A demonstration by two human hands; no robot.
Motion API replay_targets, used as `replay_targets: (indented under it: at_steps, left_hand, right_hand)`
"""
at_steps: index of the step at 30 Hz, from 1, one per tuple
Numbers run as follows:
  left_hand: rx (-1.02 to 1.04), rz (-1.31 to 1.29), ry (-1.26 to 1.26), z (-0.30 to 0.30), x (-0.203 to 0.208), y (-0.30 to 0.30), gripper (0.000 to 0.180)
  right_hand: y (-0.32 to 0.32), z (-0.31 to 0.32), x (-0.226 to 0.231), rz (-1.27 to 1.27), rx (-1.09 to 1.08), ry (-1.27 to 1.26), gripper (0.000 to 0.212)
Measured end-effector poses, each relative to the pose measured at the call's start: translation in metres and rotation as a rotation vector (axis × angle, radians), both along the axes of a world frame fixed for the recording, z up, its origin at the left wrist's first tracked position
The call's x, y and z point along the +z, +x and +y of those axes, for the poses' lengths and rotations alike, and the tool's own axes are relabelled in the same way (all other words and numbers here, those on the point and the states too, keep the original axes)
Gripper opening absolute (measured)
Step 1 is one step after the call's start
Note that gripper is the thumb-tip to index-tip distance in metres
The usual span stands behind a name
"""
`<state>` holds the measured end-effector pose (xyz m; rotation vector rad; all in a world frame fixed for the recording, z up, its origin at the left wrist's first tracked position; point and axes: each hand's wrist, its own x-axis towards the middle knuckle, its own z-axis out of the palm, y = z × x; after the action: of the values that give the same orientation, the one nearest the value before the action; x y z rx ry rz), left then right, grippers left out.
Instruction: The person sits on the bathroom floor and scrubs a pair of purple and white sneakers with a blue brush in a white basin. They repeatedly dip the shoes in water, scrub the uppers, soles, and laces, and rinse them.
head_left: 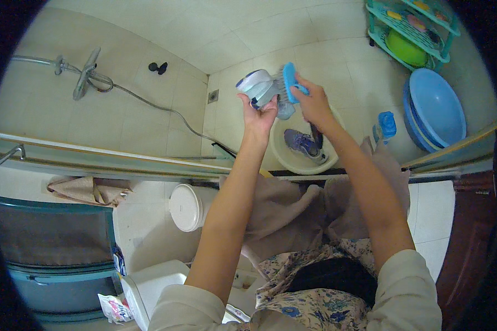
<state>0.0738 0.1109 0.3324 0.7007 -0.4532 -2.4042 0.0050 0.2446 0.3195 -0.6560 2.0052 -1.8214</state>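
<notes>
My left hand (257,115) is closed round a grey and white shoe (256,84) with dark blue trim and holds it up above a basin. In my right hand (313,103) is a light blue scrub brush (289,76), gripped by its handle. The brush's bristles meet the shoe's right side. Below both hands, a pale round basin (276,148) stands on the floor with a purple-grey shoe (301,143) lying in it. Another dark item beside that shoe is partly hidden by my right wrist.
Right of the basin stands a blue bottle (385,127). Several blue basins (436,107) lean by the right wall below a green rack (411,30). A shower hose (154,103) hangs at left. A sliding-door track (105,151) crosses the floor; nearby is a white lidded bucket (185,207).
</notes>
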Motion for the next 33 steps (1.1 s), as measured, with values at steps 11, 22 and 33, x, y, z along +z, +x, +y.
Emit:
replay_targets:
  at_steps: [11, 22, 33]
  left_hand:
    - [-0.180, 0.141, -0.220, 0.008, -0.022, -0.013, 0.062]
    - [-0.215, 0.123, -0.143, -0.001, -0.043, -0.011, 0.065]
    - [-0.141, -0.004, 0.016, -0.017, -0.068, -0.017, 0.058]
  right_hand:
    - [0.008, -0.019, -0.003, 0.180, -0.167, 0.003, 0.047]
    - [0.017, -0.017, -0.002, 0.290, -0.198, -0.013, 0.047]
    - [-0.046, -0.008, -0.054, 0.257, -0.075, 0.241, 0.044]
